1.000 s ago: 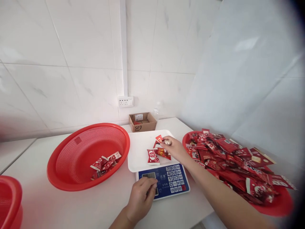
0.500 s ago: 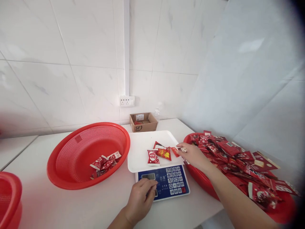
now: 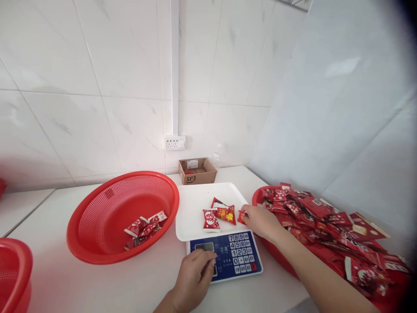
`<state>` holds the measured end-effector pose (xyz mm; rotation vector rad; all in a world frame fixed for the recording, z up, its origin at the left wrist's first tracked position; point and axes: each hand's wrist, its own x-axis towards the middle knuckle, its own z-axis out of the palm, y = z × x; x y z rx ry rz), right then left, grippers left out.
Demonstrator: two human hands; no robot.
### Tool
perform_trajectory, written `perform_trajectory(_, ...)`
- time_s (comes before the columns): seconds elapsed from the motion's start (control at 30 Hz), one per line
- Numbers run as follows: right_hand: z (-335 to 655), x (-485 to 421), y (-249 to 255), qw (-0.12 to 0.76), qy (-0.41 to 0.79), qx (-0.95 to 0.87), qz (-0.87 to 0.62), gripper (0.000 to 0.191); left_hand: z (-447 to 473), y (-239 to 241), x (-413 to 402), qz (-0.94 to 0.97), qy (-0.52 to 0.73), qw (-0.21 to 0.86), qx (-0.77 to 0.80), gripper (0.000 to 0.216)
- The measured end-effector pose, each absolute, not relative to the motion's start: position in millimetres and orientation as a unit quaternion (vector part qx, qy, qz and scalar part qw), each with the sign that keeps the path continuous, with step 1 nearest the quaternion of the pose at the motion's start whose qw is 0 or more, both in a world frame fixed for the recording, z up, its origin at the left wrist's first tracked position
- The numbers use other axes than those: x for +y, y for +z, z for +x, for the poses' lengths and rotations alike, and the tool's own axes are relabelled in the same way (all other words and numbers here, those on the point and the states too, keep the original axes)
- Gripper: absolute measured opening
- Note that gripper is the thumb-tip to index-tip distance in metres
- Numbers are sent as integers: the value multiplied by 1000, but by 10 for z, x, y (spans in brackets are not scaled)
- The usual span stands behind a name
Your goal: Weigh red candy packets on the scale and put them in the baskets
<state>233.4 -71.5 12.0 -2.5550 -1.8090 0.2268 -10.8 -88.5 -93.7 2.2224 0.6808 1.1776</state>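
Note:
My right hand [image 3: 262, 222] is at the right edge of the scale's white tray [image 3: 190, 208], fingers closed on a small red snack packet [image 3: 241, 217]. Beside it on the tray lie several other packets: a red one with white lettering [image 3: 210, 219], a red one with yellow lettering [image 3: 226, 214] and one partly hidden behind. My left hand [image 3: 194, 278] rests over the blue panel of the digital scale [image 3: 228, 263]. Its fingers are curled against the thumb, with nothing showing in them, and cover part of the displays.
On the left, a red mesh basket [image 3: 76, 230] holds several packets. To the right, a red basket [image 3: 276, 254] is heaped with red snack packets [image 3: 312, 226]. Behind the scale stand a small cardboard box [image 3: 205, 177] and a clear bottle [image 3: 217, 155]. Another red basket [image 3: 24, 269] is at far left.
My right hand has moved slightly down at the tray's right edge, and its packet now sits lower against the tray. My left hand stays over the scale panel. The view has shifted slightly.

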Motion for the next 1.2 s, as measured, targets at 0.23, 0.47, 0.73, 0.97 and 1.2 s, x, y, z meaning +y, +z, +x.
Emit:
perform_trajectory(0.23, 2120, -676, 127, 26, 97, -581, -808, 17, -103, -951, -886, 822, 437, 267, 251, 19)
perform_trajectory(0.47, 2021, -634, 116, 124, 115, -585, -793, 19, -101, -947, -893, 823, 435, 262, 253, 19)
perform_trajectory(0.73, 1967, -463, 31, 301, 134, -612, -719, 38, -99, -925, -892, 824, 440, 256, 250, 19)
perform_trajectory(0.97, 1874, -559, -275, 214, 127, -660, -709, 59, -96, -942, -889, 825, 436, 261, 249, 20)
perform_trajectory(1.2, 1724, -617, -382, 153, 97, -689, -702, 56, -89, -936, -909, 827, 441, 247, 245, 19)
